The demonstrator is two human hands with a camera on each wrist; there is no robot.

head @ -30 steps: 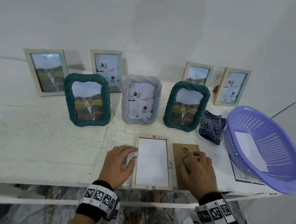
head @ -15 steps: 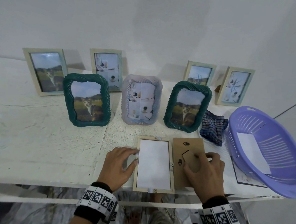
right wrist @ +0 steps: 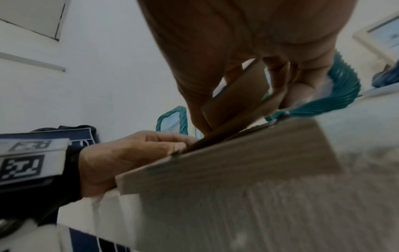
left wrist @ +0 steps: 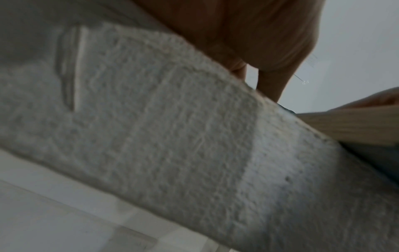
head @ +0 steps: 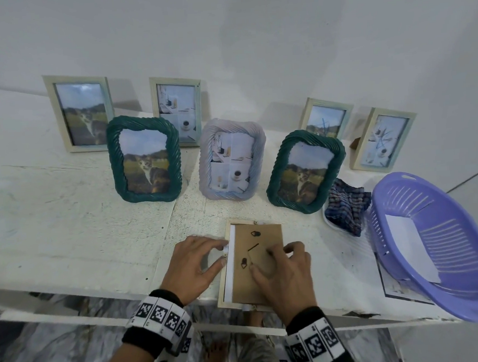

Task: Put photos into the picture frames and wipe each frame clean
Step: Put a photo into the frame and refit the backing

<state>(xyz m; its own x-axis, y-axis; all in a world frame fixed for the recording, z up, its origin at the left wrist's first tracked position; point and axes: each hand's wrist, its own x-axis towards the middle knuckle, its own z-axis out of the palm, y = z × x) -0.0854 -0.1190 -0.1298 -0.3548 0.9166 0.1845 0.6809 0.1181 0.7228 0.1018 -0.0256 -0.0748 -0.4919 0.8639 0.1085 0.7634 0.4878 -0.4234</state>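
The pale wooden picture frame (head: pixel 227 268) lies face down at the bench (head: pixel 66 219) front edge, with a brown backing board (head: pixel 258 263) nearly covering its opening; a white strip shows along the left. The right hand (head: pixel 286 284) pinches the board's folding stand between curled thumb and fingers. The left hand (head: pixel 191 267) rests flat, fingers straight, its grip empty, fingertips touching the frame's left rail. Seven filled frames stand behind: four plain, two green (head: pixel 144 158), one lilac (head: pixel 232 159). One checked cloth (head: pixel 348 210), one purple basket (head: pixel 437 241).
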